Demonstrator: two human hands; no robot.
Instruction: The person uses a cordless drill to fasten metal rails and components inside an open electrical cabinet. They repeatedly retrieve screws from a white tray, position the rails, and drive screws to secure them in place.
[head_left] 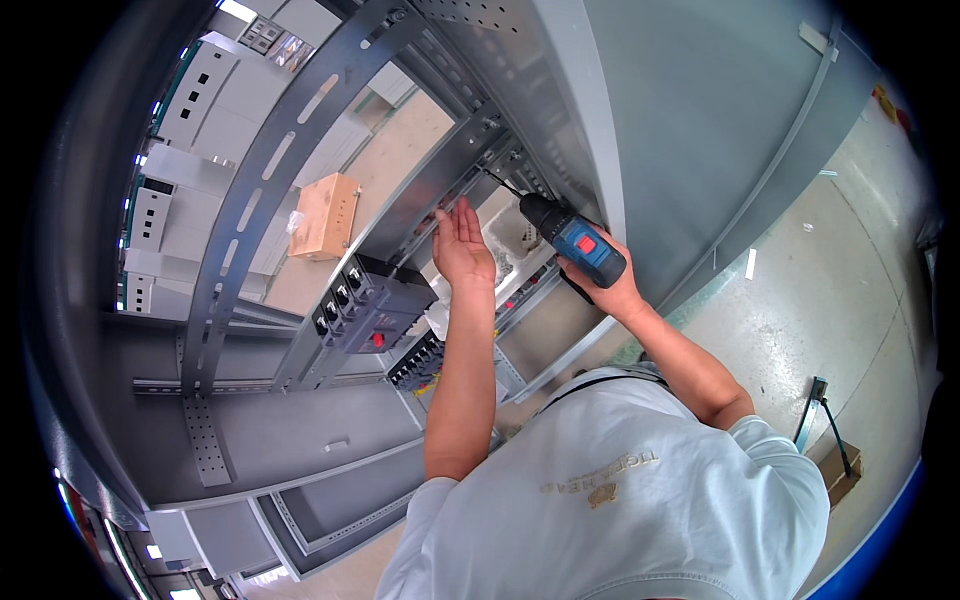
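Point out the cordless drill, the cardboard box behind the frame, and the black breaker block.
cordless drill (582,243): head view, on its blue body.
cardboard box (325,215): head view, on its top face.
black breaker block (372,305): head view, on its front.

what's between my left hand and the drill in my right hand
In the head view, only a short gap separates the left hand from the blue drill; through it shows a clear bag of small parts inside the grey cabinet.

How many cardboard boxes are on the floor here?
2. One box lies beyond the slotted rails, upper left of the left hand. Another box sits at far right. Others may be hidden behind the cabinet.
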